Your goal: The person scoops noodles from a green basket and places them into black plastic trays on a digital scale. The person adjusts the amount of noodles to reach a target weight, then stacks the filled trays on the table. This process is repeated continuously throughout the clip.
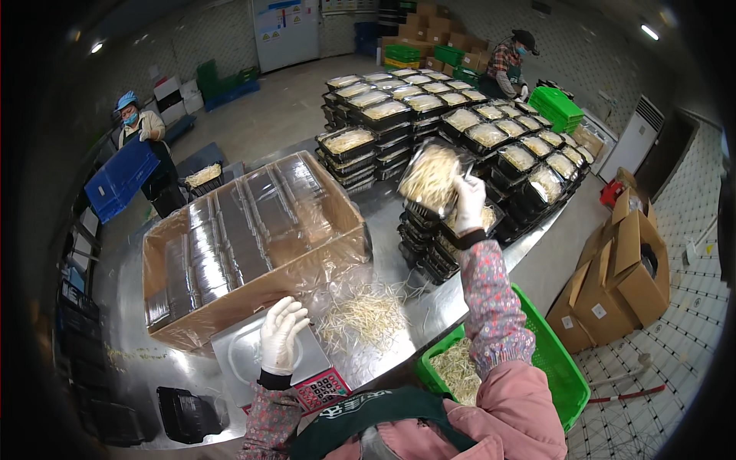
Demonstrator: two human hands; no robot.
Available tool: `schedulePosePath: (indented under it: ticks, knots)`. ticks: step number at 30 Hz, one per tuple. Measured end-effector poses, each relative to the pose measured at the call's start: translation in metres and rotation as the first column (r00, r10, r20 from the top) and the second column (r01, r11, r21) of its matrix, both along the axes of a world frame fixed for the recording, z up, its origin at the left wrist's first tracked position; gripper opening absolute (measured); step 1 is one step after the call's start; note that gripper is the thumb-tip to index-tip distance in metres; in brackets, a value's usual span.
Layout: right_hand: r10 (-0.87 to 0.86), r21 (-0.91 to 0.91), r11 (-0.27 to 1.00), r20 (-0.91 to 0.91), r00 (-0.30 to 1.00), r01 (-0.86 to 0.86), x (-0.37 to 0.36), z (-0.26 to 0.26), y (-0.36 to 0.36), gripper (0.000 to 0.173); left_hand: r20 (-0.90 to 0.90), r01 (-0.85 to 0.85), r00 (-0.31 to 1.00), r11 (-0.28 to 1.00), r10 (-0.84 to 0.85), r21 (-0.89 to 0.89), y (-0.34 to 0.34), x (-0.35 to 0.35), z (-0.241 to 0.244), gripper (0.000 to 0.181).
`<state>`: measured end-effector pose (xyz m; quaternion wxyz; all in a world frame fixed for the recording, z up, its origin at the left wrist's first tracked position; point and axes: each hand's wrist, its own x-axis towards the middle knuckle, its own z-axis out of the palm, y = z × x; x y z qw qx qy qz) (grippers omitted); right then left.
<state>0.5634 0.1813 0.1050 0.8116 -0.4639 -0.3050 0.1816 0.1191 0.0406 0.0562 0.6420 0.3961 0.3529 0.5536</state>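
My gloved right hand (470,198) grips a lidded plastic tray of bean sprouts (431,175), tilted above a short stack of filled trays (422,247). My gloved left hand (283,333) hovers over the metal plate of a weighing scale (247,351), its fingers apart and holding nothing. The scale's red keypad (323,392) lies nearest my body. A loose pile of bean sprouts (365,316) rests on the steel table right of the scale. Left of the pile stands a plastic-lined cardboard box (287,270) packed with clear lids (230,230).
Many stacked sprout trays (385,109) cover the table's far side. An empty black tray (185,414) lies at near left. A green crate (552,368) with sprouts stands below the table edge at right. Cardboard boxes (615,276) stand further right. Two co-workers (152,129) are beyond the table.
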Motion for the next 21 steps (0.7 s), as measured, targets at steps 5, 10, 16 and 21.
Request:
schedulePosePath:
  ticks: [5, 10, 16, 21]
  knots:
    - [-0.515, -0.236, 0.785, 0.266, 0.815, 0.573, 0.201, -0.094, 0.047, 0.018, 0.08, 0.024, 0.997, 0.997, -0.018, -0.076, 0.019, 0.015, -0.021, 0.034]
    - [-0.066, -0.399, 0.917, -0.208, 0.976, -0.023, 0.086, -0.049, 0.063, 0.018, -0.046, -0.25, 0.968, 0.964, 0.247, -0.085, -0.003, -0.045, -0.034, 0.03]
    - [0.004, -0.369, 0.917, -0.37, 0.929, -0.151, 0.116, -0.055, 0.051, 0.028, -0.055, -0.305, 0.952, 0.945, 0.3, -0.12, -0.023, -0.089, -0.051, 0.027]
    - [-0.018, -0.433, 0.89, -0.349, 0.937, -0.144, 0.069, -0.04, 0.029, 0.048, -0.354, -0.619, 0.75, 0.782, 0.559, -0.076, -0.071, -0.14, -0.052, 0.029]
